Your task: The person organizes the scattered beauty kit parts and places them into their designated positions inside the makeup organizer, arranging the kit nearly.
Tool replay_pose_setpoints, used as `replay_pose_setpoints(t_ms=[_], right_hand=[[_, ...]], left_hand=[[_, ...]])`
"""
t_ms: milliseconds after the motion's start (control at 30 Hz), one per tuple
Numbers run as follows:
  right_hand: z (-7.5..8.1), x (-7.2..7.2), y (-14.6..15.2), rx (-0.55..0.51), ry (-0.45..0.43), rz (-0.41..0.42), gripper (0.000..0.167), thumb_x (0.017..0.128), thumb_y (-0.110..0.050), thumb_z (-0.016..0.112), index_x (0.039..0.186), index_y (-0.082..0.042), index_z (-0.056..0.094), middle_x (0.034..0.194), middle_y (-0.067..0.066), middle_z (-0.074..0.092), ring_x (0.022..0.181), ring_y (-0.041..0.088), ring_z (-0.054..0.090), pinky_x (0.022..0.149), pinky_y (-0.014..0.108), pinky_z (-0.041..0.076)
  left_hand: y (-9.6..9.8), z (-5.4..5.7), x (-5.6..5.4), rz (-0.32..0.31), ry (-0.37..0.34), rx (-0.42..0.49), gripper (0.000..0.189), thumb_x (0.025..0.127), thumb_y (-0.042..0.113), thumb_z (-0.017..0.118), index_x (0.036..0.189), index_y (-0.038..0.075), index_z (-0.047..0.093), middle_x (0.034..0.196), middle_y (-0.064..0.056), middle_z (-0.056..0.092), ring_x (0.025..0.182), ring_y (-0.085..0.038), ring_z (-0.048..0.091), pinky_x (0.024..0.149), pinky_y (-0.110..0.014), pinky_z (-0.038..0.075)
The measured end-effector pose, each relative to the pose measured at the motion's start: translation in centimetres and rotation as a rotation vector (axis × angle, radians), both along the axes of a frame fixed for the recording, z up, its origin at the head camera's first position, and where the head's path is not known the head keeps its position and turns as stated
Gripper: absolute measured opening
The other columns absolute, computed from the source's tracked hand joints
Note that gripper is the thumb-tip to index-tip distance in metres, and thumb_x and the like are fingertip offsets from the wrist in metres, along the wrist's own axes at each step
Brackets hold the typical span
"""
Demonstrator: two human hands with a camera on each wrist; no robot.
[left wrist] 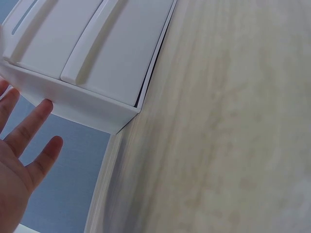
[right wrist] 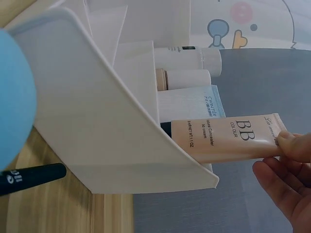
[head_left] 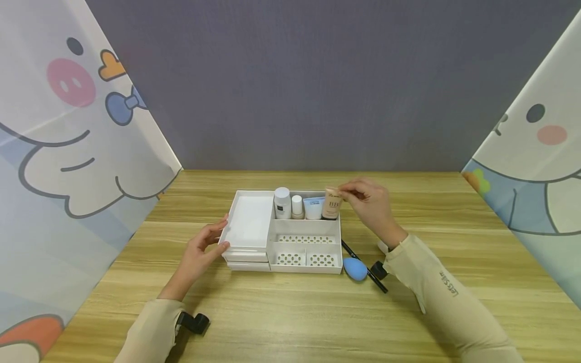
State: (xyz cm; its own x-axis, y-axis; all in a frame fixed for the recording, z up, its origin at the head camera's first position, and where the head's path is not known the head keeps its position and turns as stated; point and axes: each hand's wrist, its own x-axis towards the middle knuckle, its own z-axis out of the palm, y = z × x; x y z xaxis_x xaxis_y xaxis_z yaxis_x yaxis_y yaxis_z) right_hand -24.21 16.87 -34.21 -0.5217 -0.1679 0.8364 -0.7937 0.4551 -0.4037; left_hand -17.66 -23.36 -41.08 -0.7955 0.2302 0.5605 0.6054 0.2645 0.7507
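Observation:
My right hand [head_left: 369, 201] pinches the crimped top end of a beige BB cream tube [right wrist: 226, 138] between thumb and fingers. The tube stands cap down, its dark cap inside the back right compartment of a white cosmetics organizer [head_left: 304, 229]. Beside it in that back row are a light blue and white tube [head_left: 313, 207], a small white-capped bottle [head_left: 297, 206] and a larger white bottle [head_left: 282, 204]. With fingers spread and mostly straight, my left hand [head_left: 204, 247] touches the organizer's left side; its thumb lies near the front left corner.
Right of the organizer, a blue makeup sponge [head_left: 355, 269] lies against a black pencil [head_left: 378, 283] on the wooden table [head_left: 290, 317]. Perforated compartments make up the organizer's front right. On its left, a flat tray top sits above two drawers [left wrist: 121, 48]. A grey panel [head_left: 290, 85] stands behind.

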Motion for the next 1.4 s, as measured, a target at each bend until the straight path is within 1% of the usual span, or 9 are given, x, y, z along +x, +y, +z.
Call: replay_pose_setpoints(t_ms=[200, 367, 467, 633, 800, 967, 1067, 1200, 1400], right_hand=[[-0.2, 0.0, -0.1, -0.012, -0.067, 0.011, 0.012, 0.077, 0.013, 0.078, 0.086, 0.005, 0.075, 0.087, 0.013, 0.072, 0.069, 0.017, 0.063, 0.063, 0.009, 0.048], [-0.4, 0.1, -0.2, 0.000, -0.095, -0.011, 0.012, 0.077, 0.012, 0.079, 0.085, 0.004, 0.075, 0.085, 0.012, 0.072, 0.068, 0.014, 0.062, 0.061, 0.009, 0.048], [-0.5, 0.2, -0.3, -0.001, -0.109, -0.018, 0.012, 0.076, 0.011, 0.079, 0.085, 0.004, 0.075, 0.084, 0.012, 0.072, 0.067, 0.012, 0.060, 0.060, 0.010, 0.047], [-0.6, 0.3, -0.3, -0.016, -0.144, -0.009, 0.012, 0.077, 0.010, 0.080, 0.085, 0.003, 0.076, 0.083, 0.011, 0.072, 0.066, 0.011, 0.059, 0.058, 0.011, 0.047], [-0.8, 0.3, -0.2, -0.026, -0.199, -0.021, 0.009, 0.078, 0.005, 0.081, 0.085, 0.001, 0.077, 0.082, 0.009, 0.072, 0.065, 0.010, 0.057, 0.056, 0.012, 0.045], [-1.1, 0.3, -0.2, -0.023, -0.256, -0.022, 0.008, 0.079, 0.003, 0.081, 0.086, 0.001, 0.077, 0.083, 0.009, 0.072, 0.065, 0.010, 0.057, 0.056, 0.013, 0.045], [-1.4, 0.4, -0.2, -0.032, -0.290, -0.024, 0.008, 0.080, 0.003, 0.080, 0.086, 0.001, 0.077, 0.084, 0.010, 0.071, 0.066, 0.009, 0.058, 0.057, 0.014, 0.047], [-1.6, 0.3, -0.3, -0.049, -0.329, -0.026, 0.007, 0.080, 0.003, 0.080, 0.086, 0.001, 0.077, 0.084, 0.011, 0.071, 0.067, 0.008, 0.059, 0.057, 0.015, 0.048], [-1.8, 0.4, -0.3, -0.051, -0.393, -0.028, 0.006, 0.082, 0.001, 0.079, 0.087, 0.001, 0.077, 0.086, 0.011, 0.072, 0.067, 0.008, 0.060, 0.056, 0.016, 0.049]], left_hand=[[0.0, 0.1, 0.1, 0.007, -0.001, -0.006, 0.045, 0.086, -0.018, 0.063, 0.129, -0.010, 0.055, 0.146, -0.021, 0.047, 0.113, 0.000, 0.058, 0.091, -0.014, 0.046], [0.1, 0.0, 0.1, 0.004, 0.001, 0.006, 0.044, 0.085, -0.019, 0.063, 0.128, -0.012, 0.055, 0.145, -0.023, 0.046, 0.113, 0.000, 0.059, 0.091, -0.015, 0.046], [0.1, 0.0, 0.1, -0.003, 0.000, 0.019, 0.044, 0.084, -0.020, 0.062, 0.127, -0.013, 0.055, 0.145, -0.021, 0.047, 0.113, 0.000, 0.059, 0.090, -0.015, 0.046], [0.1, 0.0, 0.1, -0.006, -0.001, 0.027, 0.043, 0.084, -0.020, 0.062, 0.126, -0.013, 0.055, 0.147, -0.013, 0.049, 0.113, -0.001, 0.059, 0.091, -0.015, 0.046], [0.1, 0.0, 0.2, -0.007, -0.010, 0.028, 0.043, 0.085, -0.019, 0.062, 0.127, -0.012, 0.055, 0.147, -0.014, 0.049, 0.114, -0.001, 0.059, 0.091, -0.015, 0.045], [0.1, -0.1, 0.1, -0.007, -0.015, 0.023, 0.044, 0.086, -0.018, 0.062, 0.128, -0.012, 0.055, 0.148, -0.011, 0.048, 0.114, 0.000, 0.058, 0.091, -0.015, 0.045], [0.0, -0.1, 0.1, -0.009, -0.013, 0.021, 0.044, 0.086, -0.018, 0.062, 0.128, -0.012, 0.055, 0.148, -0.012, 0.048, 0.114, -0.001, 0.058, 0.091, -0.015, 0.045], [0.0, -0.1, 0.2, -0.007, -0.015, 0.016, 0.044, 0.086, -0.018, 0.062, 0.129, -0.011, 0.055, 0.147, -0.018, 0.047, 0.115, -0.001, 0.058, 0.091, -0.015, 0.045], [0.0, -0.1, 0.2, 0.000, -0.014, 0.011, 0.044, 0.086, -0.017, 0.063, 0.129, -0.010, 0.055, 0.147, -0.019, 0.047, 0.115, 0.000, 0.058, 0.091, -0.015, 0.045]])
